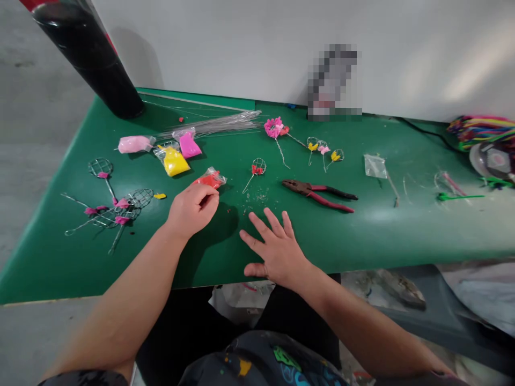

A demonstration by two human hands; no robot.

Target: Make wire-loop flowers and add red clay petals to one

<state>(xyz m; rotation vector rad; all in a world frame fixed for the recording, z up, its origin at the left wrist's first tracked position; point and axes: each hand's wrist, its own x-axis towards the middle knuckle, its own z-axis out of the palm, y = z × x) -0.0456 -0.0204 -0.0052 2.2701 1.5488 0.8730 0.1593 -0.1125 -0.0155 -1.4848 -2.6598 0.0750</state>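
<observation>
My left hand (195,209) is closed, fingers curled under, right at the near edge of a small clear bag of red modelling clay (210,178). It overlaps part of that bag, and whatever its fingertips hold is hidden. Palm down with fingers spread, my right hand (277,249) holds nothing. Just beyond its fingertips lie small clear scraps (261,195). A little wire cage with red clay at its base (258,167) rests between and beyond both hands. Pliers with red and black handles (319,194) lie to the right of it.
Bags of pink clay (134,143), yellow clay (174,161) and magenta clay (189,143) lie left, near wire rods (217,124). Larger wire cages (139,198) sit far left. Small clay-and-wire pieces (323,148) lie behind. A dark cylinder (92,64) stands at the back-left corner. Colourful strands (483,131) lie right.
</observation>
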